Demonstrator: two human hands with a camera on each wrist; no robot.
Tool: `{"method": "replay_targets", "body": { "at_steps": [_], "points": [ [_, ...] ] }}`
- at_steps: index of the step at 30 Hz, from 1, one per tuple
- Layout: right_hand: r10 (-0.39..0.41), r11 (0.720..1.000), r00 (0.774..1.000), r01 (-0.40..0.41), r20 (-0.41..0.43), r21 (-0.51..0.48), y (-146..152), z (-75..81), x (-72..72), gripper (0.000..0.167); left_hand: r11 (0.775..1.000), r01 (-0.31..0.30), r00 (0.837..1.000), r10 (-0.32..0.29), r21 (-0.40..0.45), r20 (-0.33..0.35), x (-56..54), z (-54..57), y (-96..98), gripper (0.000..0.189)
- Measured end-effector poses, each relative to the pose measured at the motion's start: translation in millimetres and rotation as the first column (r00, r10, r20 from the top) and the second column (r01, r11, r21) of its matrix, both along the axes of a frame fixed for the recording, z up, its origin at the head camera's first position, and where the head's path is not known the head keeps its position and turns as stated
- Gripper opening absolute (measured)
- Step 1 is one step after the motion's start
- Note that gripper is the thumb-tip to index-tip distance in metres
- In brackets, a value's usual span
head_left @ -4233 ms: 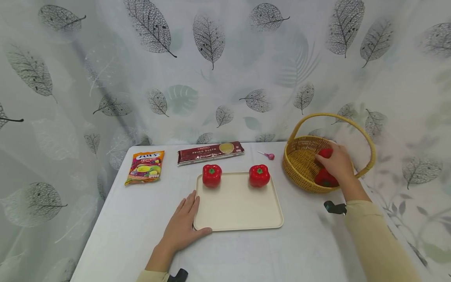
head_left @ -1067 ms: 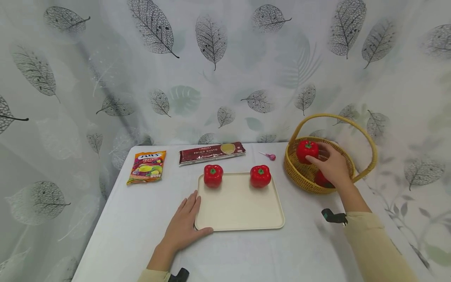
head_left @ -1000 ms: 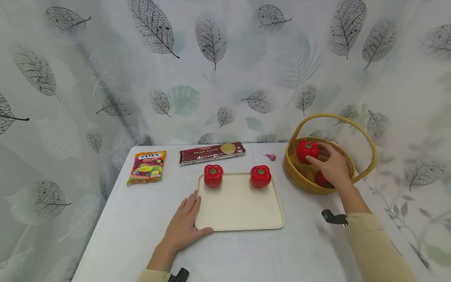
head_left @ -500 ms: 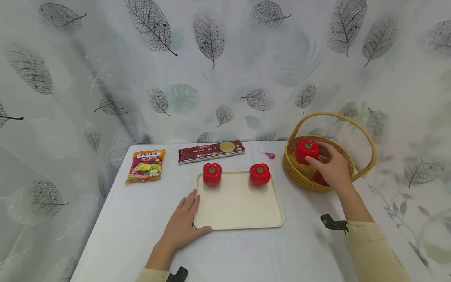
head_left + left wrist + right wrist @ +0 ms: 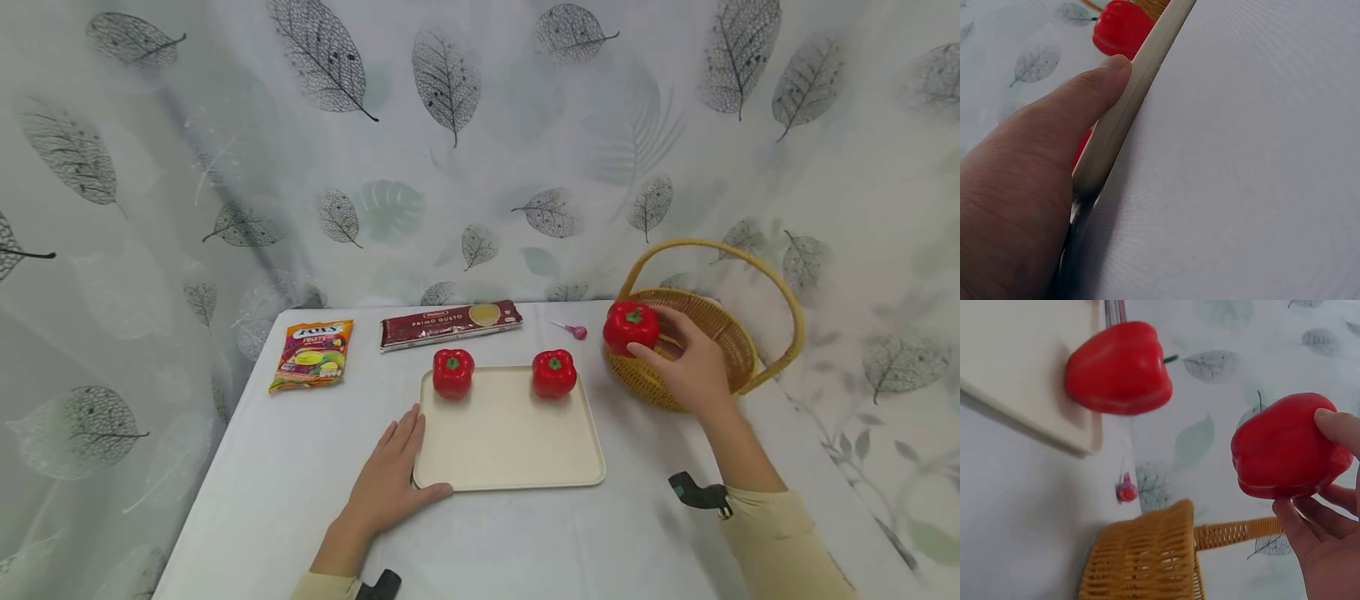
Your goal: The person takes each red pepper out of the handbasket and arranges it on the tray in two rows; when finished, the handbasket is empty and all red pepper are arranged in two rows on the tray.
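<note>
My right hand point(image 5: 693, 367) grips a red bell pepper point(image 5: 630, 327) between thumb and fingers, held up over the left rim of the wicker basket point(image 5: 731, 333). In the right wrist view the held pepper point(image 5: 1291, 447) hangs in the air above the basket point(image 5: 1141, 556). My left hand point(image 5: 386, 479) lies with straight fingers along the left edge of the cream tray point(image 5: 510, 450). Its thumb point(image 5: 1094, 87) touches the tray's near edge. Two more red bell peppers sit at the tray's far corners, one left point(image 5: 453, 374) and one right point(image 5: 554, 374).
Behind the tray lie a dark red biscuit pack point(image 5: 452, 325) and a pink lollipop point(image 5: 577, 332). An orange candy bag point(image 5: 312, 356) lies at the table's left. The basket's tall handle point(image 5: 780, 292) arches up at the right. A leaf-print curtain point(image 5: 480, 167) hangs behind the table.
My right hand first reaches into the basket, then lifts a bell pepper and carries it left to the basket's rim. My left hand stays at the tray.
</note>
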State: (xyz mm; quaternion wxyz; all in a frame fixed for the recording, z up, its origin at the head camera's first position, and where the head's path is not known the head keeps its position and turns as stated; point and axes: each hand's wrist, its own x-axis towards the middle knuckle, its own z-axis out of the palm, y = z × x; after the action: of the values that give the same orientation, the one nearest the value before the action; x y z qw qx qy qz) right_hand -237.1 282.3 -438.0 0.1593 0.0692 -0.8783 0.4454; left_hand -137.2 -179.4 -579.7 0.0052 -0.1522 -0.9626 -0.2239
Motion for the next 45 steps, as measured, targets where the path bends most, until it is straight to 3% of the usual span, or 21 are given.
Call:
{"method": "replay_targets", "body": {
  "at_steps": [9, 17, 28, 45],
  "points": [
    [0.037, 0.999, 0.999, -0.038, -0.037, -0.012, -27, 3.5, 15.2, 0.072, 1.0, 0.002, 1.0, -0.002, 0.001, -0.002, 0.0, -0.7, -0.9, 0.13],
    [0.128, 0.99, 0.99, -0.131, -0.064, -0.055, -48, -7.3, 27.9, 0.072, 1.0, -0.006, 1.0, 0.006, -0.004, -0.03, -1.8, -5.1, -0.5, 0.131],
    [0.182, 0.982, 0.983, -0.184, -0.039, -0.054, -76, -21.8, 41.7, 0.077, 1.0, -0.003, 1.0, 0.003, -0.012, -0.02, -1.6, -3.6, -0.5, 0.131],
    [0.287, 0.95, 0.958, -0.282, 0.017, -0.135, -130, -35.5, 58.0, 0.076, 1.0, -0.004, 1.0, 0.004, -0.002, -0.007, -0.6, -0.9, -0.2, 0.13]
  ]
}}
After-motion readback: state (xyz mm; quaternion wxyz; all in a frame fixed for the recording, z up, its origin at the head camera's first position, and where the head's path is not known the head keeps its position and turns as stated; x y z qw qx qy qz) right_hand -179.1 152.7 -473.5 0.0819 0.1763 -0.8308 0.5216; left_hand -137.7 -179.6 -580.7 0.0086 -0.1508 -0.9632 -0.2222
